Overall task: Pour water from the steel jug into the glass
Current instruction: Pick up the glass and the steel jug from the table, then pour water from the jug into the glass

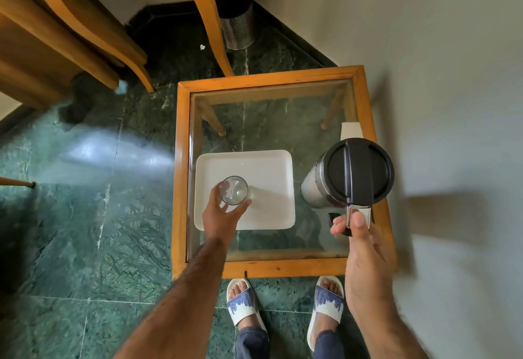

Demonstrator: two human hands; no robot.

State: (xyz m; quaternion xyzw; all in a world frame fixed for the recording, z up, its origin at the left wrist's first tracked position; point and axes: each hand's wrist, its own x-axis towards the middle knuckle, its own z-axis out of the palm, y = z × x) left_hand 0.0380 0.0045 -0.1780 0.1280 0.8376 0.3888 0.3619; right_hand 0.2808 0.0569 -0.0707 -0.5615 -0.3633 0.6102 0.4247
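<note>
A clear drinking glass (pixel 234 190) stands upright on the white tray (pixel 268 171), near the tray's front left corner. My left hand (pixel 222 215) is wrapped around the glass from the near side. The steel jug (pixel 349 174), with a black lid, is at the right side of the glass-topped table (pixel 263 76). My right hand (pixel 359 241) grips the jug's handle from the near side. The jug stays right of the tray, its lid facing the camera. Whether the jug touches the table I cannot tell.
The small table has a wooden frame and stands against a pale wall on the right. A white card (pixel 351 130) lies at its far right. Wooden chairs (pixel 70 27) stand at the left, a perforated steel bin (pixel 236 27) behind. My slippered feet (pixel 285 305) are at the table's near edge.
</note>
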